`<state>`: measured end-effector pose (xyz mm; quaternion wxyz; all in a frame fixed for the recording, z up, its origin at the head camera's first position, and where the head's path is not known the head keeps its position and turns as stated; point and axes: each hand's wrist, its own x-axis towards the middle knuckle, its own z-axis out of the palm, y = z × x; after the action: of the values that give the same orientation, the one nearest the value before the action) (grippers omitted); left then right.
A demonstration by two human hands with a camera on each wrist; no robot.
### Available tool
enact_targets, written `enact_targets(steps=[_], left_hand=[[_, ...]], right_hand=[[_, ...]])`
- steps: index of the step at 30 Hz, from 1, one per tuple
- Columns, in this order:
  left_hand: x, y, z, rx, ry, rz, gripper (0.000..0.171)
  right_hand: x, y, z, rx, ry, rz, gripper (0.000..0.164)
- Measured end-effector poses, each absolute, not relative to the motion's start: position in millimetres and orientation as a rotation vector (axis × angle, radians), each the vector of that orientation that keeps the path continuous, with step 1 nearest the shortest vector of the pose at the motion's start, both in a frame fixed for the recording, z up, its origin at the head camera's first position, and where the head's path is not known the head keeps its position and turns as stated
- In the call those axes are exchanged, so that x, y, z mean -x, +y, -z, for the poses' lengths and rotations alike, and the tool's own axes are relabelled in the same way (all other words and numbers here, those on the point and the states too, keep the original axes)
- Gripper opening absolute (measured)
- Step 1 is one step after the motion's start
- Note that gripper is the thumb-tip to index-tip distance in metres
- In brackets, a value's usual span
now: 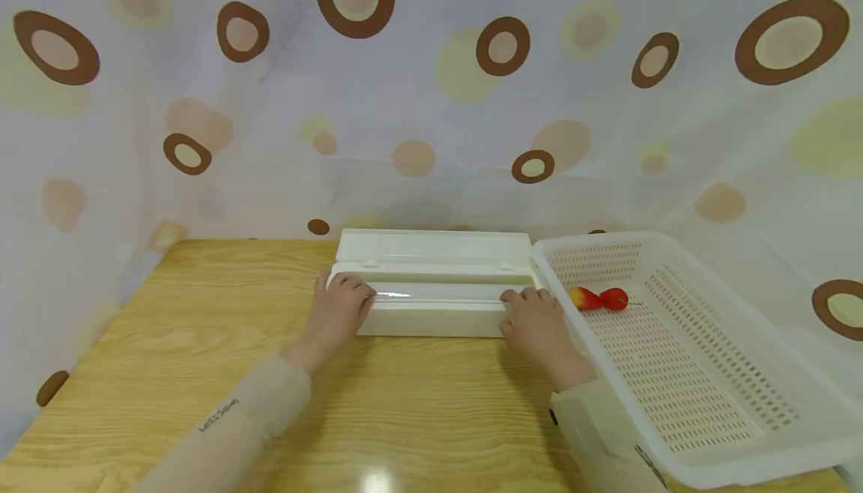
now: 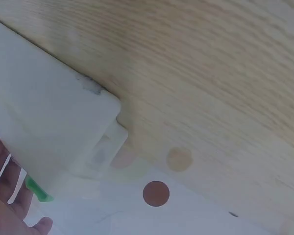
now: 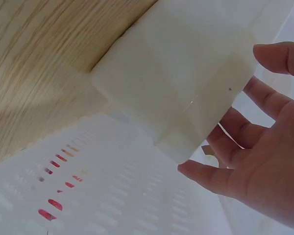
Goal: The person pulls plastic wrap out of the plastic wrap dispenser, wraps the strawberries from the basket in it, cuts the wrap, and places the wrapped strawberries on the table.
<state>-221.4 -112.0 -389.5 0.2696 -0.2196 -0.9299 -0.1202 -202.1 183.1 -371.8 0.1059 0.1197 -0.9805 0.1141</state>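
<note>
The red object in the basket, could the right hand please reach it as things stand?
Probably yes: the basket is open on top, and only its side wall stands between the red object and the right hand at the white box.

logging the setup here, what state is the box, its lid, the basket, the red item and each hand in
box, open, on the table
lid, swung up behind the box
basket, open-topped, holding the red item
red item, lying loose in the basket
left hand, at the box's left end, grip unclear
right hand, at its right end, fingers spread
</note>
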Motion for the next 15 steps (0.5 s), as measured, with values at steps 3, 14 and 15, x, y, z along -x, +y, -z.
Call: enact_targets(steps=[3,14,15], left_hand=[[226,-112,388,0.582,-2.497,0.306,0.007],[231,-113,379,0.575,-2.597,0.301,0.01],[231,-113,378,0.575,-2.606,0.3,0.01]], right_hand=[[205,182,371,-0.335,-2.91,-0.362,0.033],[214,176,367,-0.271,-2.994,-0.471,0.044],[214,175,367,-0.272,-2.992,-0.485,0.045]])
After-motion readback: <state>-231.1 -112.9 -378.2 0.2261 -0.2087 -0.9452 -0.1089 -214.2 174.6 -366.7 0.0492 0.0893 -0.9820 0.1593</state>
